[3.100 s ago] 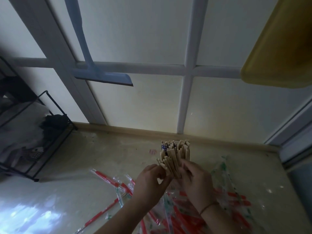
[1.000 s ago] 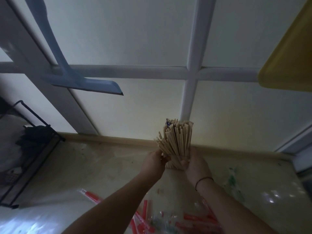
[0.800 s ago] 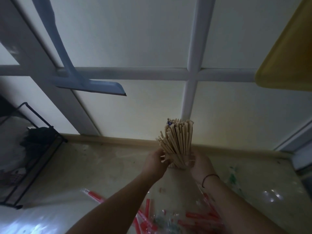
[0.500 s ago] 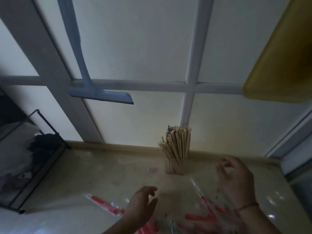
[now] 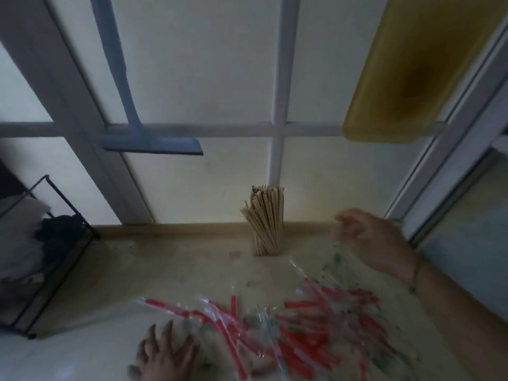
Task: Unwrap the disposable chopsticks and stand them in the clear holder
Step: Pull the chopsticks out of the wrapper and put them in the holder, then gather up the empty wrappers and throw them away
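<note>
Unwrapped chopsticks stand bundled in the clear holder by the wall. Both hands hold nothing: the left hand spread over empty wrappers, the right hand loosely open. Only clearing up seems left.

Chopsticks upright in clear holder, empty wrappers scattered, both hands free

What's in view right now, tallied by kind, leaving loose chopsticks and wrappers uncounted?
Clear holder packed with wooden chopsticks: 1
Pile of red-and-clear plastic wrappers: 1
Blue squeegee: 1
Yellow tray: 1
Black wire rack: 1
Hands: 2, left hand, right hand
Total: 7
</note>
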Motion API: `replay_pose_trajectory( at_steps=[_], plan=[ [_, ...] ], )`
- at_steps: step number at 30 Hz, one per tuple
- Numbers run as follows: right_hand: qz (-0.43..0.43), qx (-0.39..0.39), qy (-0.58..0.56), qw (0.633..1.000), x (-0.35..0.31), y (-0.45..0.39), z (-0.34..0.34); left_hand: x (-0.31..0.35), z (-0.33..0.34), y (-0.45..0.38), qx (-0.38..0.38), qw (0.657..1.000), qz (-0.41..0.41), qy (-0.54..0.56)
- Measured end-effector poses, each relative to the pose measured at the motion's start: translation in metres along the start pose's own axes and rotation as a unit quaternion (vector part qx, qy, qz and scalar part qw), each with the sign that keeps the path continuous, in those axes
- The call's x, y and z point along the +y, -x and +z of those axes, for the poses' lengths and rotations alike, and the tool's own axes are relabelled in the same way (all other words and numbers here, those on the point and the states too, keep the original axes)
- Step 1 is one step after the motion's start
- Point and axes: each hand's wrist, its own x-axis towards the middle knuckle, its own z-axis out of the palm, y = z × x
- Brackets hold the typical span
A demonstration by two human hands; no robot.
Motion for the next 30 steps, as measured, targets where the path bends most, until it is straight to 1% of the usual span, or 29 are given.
replay_pose_trajectory(
  at_steps=[1, 2, 3, 4, 5, 6, 7, 8, 9, 10, 11, 13, 15, 16, 18, 20, 21, 22, 23, 25, 26, 28, 30],
  plan=[
    [0.059, -0.09, 0.051, 0.993, 0.034, 0.014, 0.031, 0.004, -0.002, 0.01, -0.023, 0.999, 0.005, -0.026],
    [0.091, -0.149, 0.085, 0.981, 0.07, 0.025, 0.06, 0.014, -0.007, 0.019, -0.064, 0.997, 0.023, -0.025],
    [0.131, -0.185, 0.125, 0.966, 0.103, 0.035, 0.087, 0.027, -0.007, 0.027, -0.092, 0.995, 0.037, -0.022],
    [0.164, -0.205, 0.147, 0.954, 0.124, 0.045, 0.106, 0.034, -0.004, 0.034, -0.086, 0.994, 0.068, -0.024],
    [0.201, -0.23, 0.157, 0.939, 0.132, 0.056, 0.12, 0.038, 0.0, 0.037, -0.096, 0.993, 0.068, -0.027],
    [0.217, -0.234, 0.155, 0.935, 0.135, 0.065, 0.132, 0.042, 0.007, 0.038, -0.085, 0.992, 0.089, 0.006],
    [0.219, -0.237, 0.153, 0.934, 0.129, 0.072, 0.141, 0.046, 0.013, 0.037, -0.101, 0.99, 0.099, 0.019],
    [0.214, -0.236, 0.148, 0.936, 0.123, 0.078, 0.151, 0.053, 0.018, 0.039, -0.105, 0.987, 0.116, 0.029],
    [0.203, -0.232, 0.137, 0.941, 0.119, 0.081, 0.159, 0.064, 0.017, 0.045, -0.127, 0.984, 0.121, 0.039],
    [0.182, -0.227, 0.135, 0.947, 0.11, 0.083, 0.163, 0.076, 0.014, 0.049, -0.15, 0.98, 0.113, 0.07],
    [0.168, -0.224, 0.144, 0.949, 0.103, 0.084, 0.165, 0.088, 0.01, 0.053, -0.156, 0.977, 0.104, 0.1],
    [0.144, -0.203, 0.187, 0.95, 0.097, 0.086, 0.159, 0.098, 0.009, 0.054, -0.131, 0.976, 0.068, 0.158],
    [0.103, -0.145, 0.224, 0.958, 0.103, 0.087, 0.141, 0.097, 0.003, 0.054, -0.102, 0.976, 0.025, 0.193],
    [0.099, -0.13, 0.244, 0.956, 0.11, 0.086, 0.13, 0.09, 0.002, 0.051, -0.078, 0.977, 0.001, 0.198],
    [0.124, -0.148, 0.28, 0.94, 0.122, 0.085, 0.112, 0.074, 0.002, 0.053, -0.059, 0.982, -0.015, 0.177],
    [0.14, -0.204, 0.283, 0.927, 0.124, 0.094, 0.108, 0.064, 0.006, 0.061, -0.069, 0.992, 0.013, 0.109],
    [0.111, -0.218, 0.287, 0.926, 0.122, 0.104, 0.113, 0.064, 0.008, 0.065, -0.073, 0.994, 0.033, 0.077],
    [0.064, -0.214, 0.299, 0.928, 0.119, 0.116, 0.123, 0.067, 0.009, 0.069, -0.073, 0.995, 0.038, 0.065],
    [0.024, -0.196, 0.312, 0.93, 0.117, 0.131, 0.136, 0.073, 0.006, 0.072, -0.077, 0.994, 0.024, 0.071],
    [-0.032, -0.153, 0.316, 0.936, 0.111, 0.163, 0.167, 0.09, -0.002, 0.073, -0.113, 0.987, -0.037, 0.111],
    [-0.069, -0.121, 0.342, 0.929, 0.109, 0.177, 0.181, 0.099, -0.004, 0.073, -0.132, 0.98, -0.064, 0.131],
    [-0.102, -0.132, 0.37, 0.914, 0.107, 0.184, 0.195, 0.115, -0.005, 0.072, -0.155, 0.971, -0.091, 0.157],
    [-0.097, -0.152, 0.345, 0.921, 0.109, 0.175, 0.194, 0.124, -0.004, 0.072, -0.17, 0.965, -0.113, 0.166]
  ],
)
